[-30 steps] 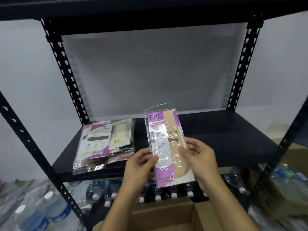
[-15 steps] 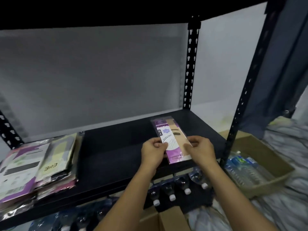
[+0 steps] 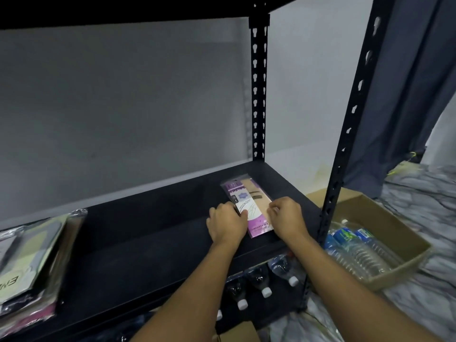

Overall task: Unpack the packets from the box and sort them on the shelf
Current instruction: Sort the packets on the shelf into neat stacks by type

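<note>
Packet [image 3: 248,208] axis: front-to-back on shelf [image 3: 148,233], between my hands.
Left hand [image 3: 228,224]: fingers curled, pinching left edge.
Right hand [image 3: 287,218]: fingers curled, pinching right edge.
Nearer: neither.

- Clear water bottles [image 3: 265,290] with white caps, lying side by side low in the centre, caps toward the camera.
- Open cardboard tray [image 3: 404,266] on the right, holding blue-labelled bottles [image 3: 357,248] on their sides.
- Dark blue curtain [image 3: 407,95] hanging behind the tray.
- Grey wall [image 3: 123,107]; marbled floor [image 3: 431,292].
</note>
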Demonstrator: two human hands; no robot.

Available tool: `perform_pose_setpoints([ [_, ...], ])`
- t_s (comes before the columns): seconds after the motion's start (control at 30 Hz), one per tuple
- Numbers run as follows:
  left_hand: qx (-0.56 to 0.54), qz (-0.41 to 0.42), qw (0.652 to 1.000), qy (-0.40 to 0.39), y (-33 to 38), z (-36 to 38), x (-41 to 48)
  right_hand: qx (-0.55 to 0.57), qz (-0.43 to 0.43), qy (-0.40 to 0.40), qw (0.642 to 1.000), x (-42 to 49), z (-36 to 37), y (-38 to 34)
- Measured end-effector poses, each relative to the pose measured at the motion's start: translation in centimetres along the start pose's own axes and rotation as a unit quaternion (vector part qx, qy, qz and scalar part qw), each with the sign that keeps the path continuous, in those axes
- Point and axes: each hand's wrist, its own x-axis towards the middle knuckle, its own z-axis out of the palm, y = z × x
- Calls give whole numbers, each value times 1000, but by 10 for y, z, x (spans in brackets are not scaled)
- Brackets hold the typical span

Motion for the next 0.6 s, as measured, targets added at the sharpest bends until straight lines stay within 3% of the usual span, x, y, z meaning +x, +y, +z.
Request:
perform_pose_setpoints([
  [0.23,1,23,1000,1,-6,3,3,-33,-35,26,999,2,12,5],
  [0.4,-54,30,998,-34,-16,-12,-3,-41,-28,59,997,-9,9,-9],
  [0.6,-100,29,995,4,-53,-60,-33,43,-70,39,996,-49,27,-59],
])
